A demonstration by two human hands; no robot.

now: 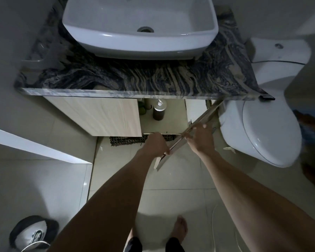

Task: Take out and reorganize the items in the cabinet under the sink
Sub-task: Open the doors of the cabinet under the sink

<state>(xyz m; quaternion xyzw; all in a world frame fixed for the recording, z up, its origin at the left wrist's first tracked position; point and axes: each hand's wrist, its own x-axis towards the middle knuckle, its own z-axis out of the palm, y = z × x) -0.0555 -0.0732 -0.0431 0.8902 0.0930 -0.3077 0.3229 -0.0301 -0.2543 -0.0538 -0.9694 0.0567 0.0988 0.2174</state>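
Cabinet (164, 122) under the sink (140, 24) stands half open: your left door (98, 117) is closed, your right door (193, 131) is swung out toward you, seen edge-on. Your left hand (155, 144) curls its fingers round the door's lower edge, thumb pinching it. Your right hand (200, 137) grips the door's top edge higher up, fingers wrapped over it. Inside the cabinet, on its floor, a dark pump bottle (159, 111) stands upright; just left of it sit green items (141, 109) too dim to name. A mat (127, 140) lies below the cabinet, and the toilet (258, 128) is at your right.
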